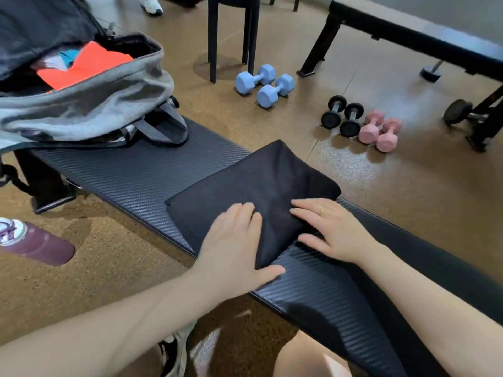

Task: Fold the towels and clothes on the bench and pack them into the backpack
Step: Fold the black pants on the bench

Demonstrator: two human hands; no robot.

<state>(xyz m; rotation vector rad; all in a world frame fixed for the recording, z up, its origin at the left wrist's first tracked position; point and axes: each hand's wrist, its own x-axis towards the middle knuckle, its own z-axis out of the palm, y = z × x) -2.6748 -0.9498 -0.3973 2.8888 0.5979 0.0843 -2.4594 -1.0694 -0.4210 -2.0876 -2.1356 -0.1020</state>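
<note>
Folded black garment [253,183] lying across the black bench [130,170], both palms pressing flat on its near edge: left hand [234,240] and right hand [332,227], fingers straight, grasping nothing. Grey backpack [89,104] open at the far end, orange cloth [84,68] inside. No legible writing on the maroon bottle [35,242].
</note>
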